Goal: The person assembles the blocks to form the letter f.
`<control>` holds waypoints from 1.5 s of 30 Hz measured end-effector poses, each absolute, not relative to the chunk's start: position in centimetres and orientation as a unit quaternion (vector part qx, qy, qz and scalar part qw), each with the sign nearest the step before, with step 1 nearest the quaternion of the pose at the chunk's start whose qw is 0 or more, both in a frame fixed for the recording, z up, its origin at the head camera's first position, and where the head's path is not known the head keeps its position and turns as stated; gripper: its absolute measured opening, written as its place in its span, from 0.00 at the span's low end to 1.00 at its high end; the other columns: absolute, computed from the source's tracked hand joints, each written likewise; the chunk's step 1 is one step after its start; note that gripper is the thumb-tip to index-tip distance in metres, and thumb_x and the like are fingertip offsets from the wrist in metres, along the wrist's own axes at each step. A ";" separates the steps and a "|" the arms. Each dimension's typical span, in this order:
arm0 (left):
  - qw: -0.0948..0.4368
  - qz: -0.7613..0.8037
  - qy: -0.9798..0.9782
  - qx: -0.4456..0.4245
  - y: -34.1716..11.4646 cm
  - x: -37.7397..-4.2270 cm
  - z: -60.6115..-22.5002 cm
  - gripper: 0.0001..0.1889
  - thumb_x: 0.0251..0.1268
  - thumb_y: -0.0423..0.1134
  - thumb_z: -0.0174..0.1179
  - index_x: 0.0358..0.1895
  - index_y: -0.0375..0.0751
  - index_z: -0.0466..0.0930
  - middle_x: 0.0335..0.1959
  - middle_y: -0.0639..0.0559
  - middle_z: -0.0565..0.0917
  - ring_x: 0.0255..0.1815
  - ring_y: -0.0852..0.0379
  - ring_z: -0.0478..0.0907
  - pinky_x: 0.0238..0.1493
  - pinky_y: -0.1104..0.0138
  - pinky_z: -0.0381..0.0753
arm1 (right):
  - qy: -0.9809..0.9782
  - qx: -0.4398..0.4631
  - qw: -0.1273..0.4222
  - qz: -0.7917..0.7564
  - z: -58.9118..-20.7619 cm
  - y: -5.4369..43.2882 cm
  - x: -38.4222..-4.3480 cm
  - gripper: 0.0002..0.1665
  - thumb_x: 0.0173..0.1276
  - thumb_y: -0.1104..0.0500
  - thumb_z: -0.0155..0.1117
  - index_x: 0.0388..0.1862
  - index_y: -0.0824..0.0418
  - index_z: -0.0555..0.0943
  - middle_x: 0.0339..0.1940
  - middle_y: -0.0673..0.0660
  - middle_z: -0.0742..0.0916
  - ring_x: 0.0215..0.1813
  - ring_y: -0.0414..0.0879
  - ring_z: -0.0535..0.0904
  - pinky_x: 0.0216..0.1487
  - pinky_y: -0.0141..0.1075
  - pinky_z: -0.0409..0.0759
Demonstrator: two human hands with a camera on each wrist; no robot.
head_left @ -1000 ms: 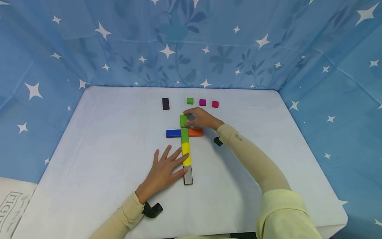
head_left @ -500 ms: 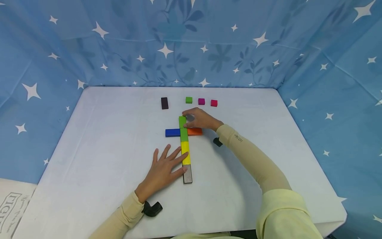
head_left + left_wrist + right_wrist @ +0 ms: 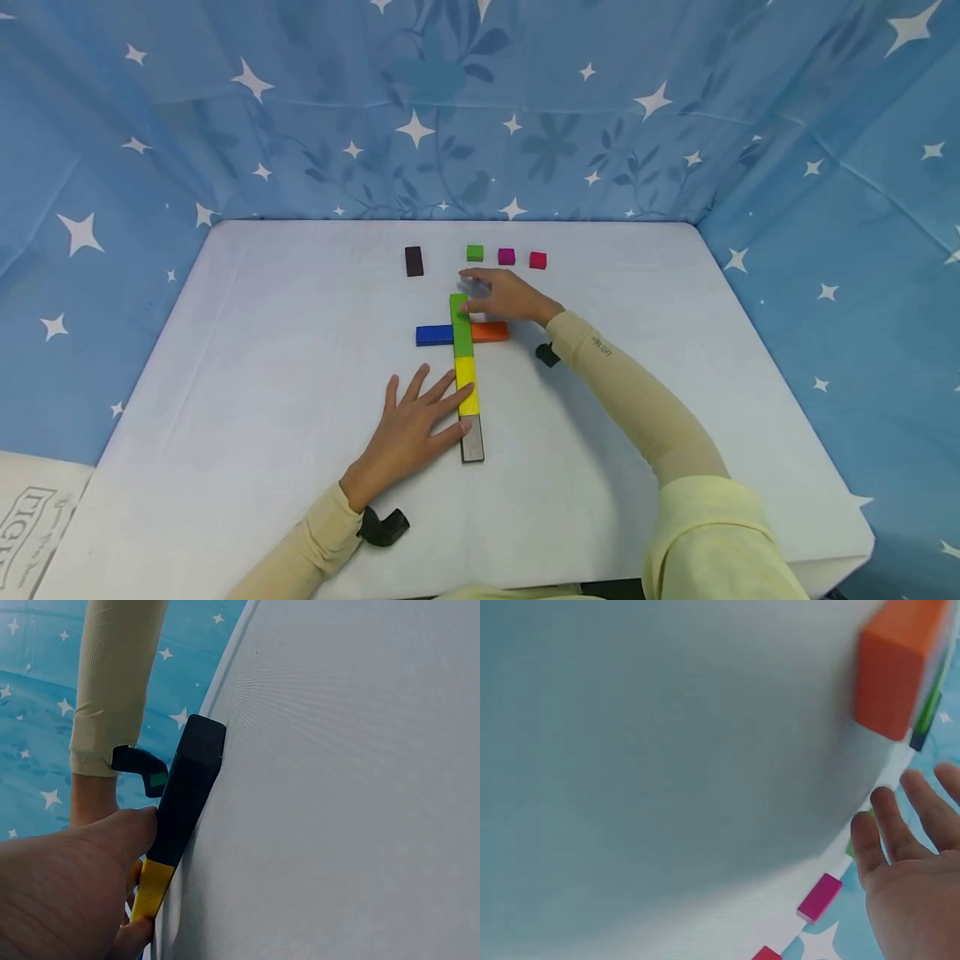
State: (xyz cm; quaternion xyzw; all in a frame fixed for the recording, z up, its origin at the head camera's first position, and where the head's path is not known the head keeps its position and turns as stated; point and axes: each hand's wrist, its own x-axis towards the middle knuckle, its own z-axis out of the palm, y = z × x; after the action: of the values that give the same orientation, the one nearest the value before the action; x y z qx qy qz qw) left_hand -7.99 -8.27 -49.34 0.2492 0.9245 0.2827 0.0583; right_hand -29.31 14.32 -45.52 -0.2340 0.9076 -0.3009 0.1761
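A row of wooden blocks runs down the middle of the table: an upper green block [image 3: 457, 305], a lower green block [image 3: 462, 342], a yellow block [image 3: 466, 372] and a grey block [image 3: 472, 446]. A blue block [image 3: 434, 336] and an orange block [image 3: 491, 332] flank the lower green one. My left hand [image 3: 401, 437] lies with spread fingers, touching the yellow and grey blocks; the left wrist view shows its thumb against the dark block [image 3: 191, 780]. My right hand [image 3: 512, 295] is beside the upper green block, fingers parted, thumb at its right edge.
Along the back stand a dark brown block [image 3: 414, 261], a small green cube [image 3: 475, 252], a magenta cube [image 3: 506, 256] and a red cube [image 3: 537, 260]. A blue star-patterned curtain [image 3: 337, 108] encloses the white table [image 3: 262, 375].
The upper green block has slid toward me, closing its gap to the lower green one. My right fingers have since parted and let it go. The left hand stays in place.
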 end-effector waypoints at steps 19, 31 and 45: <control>0.049 0.292 0.923 0.247 -8.2 -8.0 -49.4 0.30 0.80 0.58 0.59 0.80 0.56 0.74 0.84 0.46 0.65 0.86 0.32 0.47 0.76 0.27 0.34 | 0.883 -0.200 0.154 -0.396 -43.8 11.9 -33.3 0.50 0.73 0.36 0.70 0.88 0.47 0.63 0.88 0.54 0.64 0.86 0.56 0.56 0.79 0.64 0.59; 0.036 0.290 0.924 0.248 -8.2 -8.1 -49.3 0.29 0.79 0.57 0.61 0.78 0.56 0.76 0.82 0.46 0.68 0.86 0.31 0.50 0.75 0.25 0.37 | 0.876 -0.206 0.178 -0.399 -44.2 10.0 -33.7 0.49 0.74 0.36 0.68 0.87 0.48 0.64 0.88 0.54 0.64 0.86 0.55 0.54 0.80 0.63 0.56; 0.040 0.287 0.925 0.247 -8.2 -8.1 -49.1 0.29 0.79 0.57 0.61 0.79 0.56 0.76 0.82 0.46 0.68 0.86 0.32 0.49 0.75 0.25 0.37 | 0.878 -0.231 0.178 -0.379 -44.3 8.1 -34.7 0.49 0.75 0.36 0.68 0.88 0.49 0.64 0.87 0.55 0.64 0.86 0.58 0.57 0.80 0.63 0.58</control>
State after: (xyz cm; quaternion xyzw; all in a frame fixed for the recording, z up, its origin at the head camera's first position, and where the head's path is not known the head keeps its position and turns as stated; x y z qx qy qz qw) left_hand -8.07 -8.23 -49.14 0.2471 0.9247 0.2869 0.0403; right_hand -34.69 8.14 -44.33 -0.2312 0.8784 -0.3786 0.1777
